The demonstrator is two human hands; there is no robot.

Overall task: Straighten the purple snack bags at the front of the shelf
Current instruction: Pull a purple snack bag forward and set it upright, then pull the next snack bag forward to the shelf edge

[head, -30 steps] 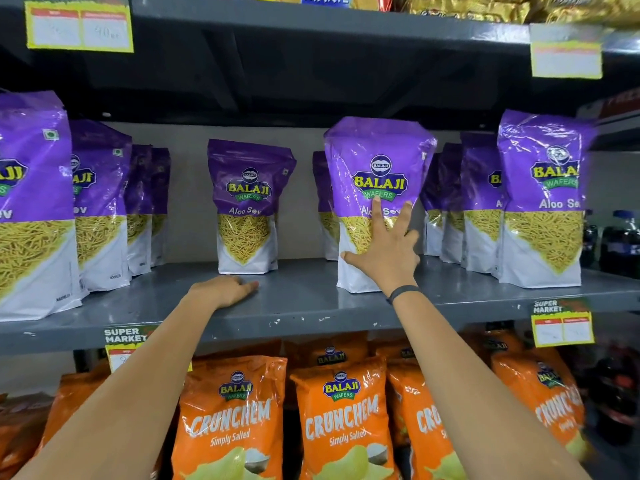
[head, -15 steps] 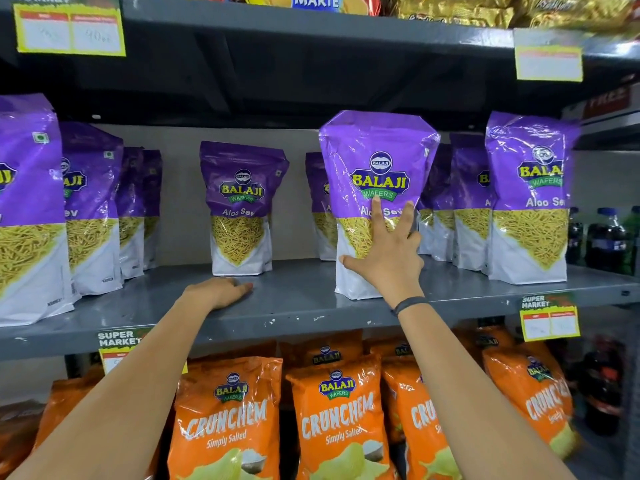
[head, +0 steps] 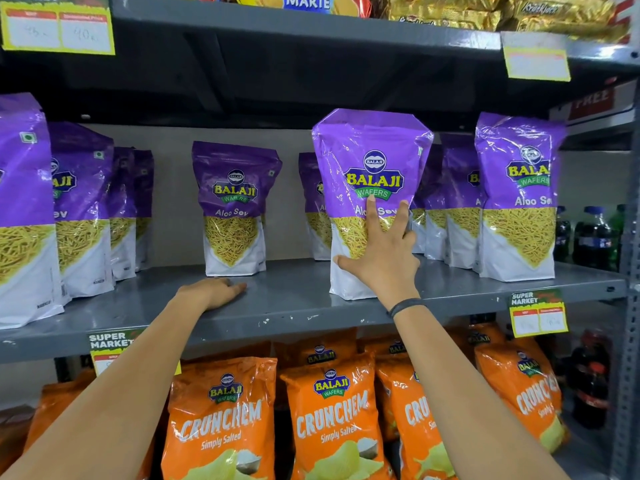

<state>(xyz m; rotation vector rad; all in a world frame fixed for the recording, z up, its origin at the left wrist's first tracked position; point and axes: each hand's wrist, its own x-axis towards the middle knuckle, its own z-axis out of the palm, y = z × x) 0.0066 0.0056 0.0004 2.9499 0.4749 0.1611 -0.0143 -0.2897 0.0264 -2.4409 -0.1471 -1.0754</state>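
Purple Balaji Aloo Sev bags stand on the grey middle shelf. My right hand presses flat, fingers spread, against the front of one upright purple bag near the shelf's front edge. My left hand rests palm down on the bare shelf, just in front of a smaller-looking purple bag set further back. More purple bags stand at the left and at the right, with others lined up behind them.
Orange Crunchem bags fill the shelf below. The upper shelf carries biscuit packs and gold bags. Yellow price tags hang on the shelf edges. Dark drink bottles stand at the far right, beside the metal upright.
The bag under my right hand has come slightly forward and stands taller in view. My left hand stays on the shelf. The view has shifted a little to the right.
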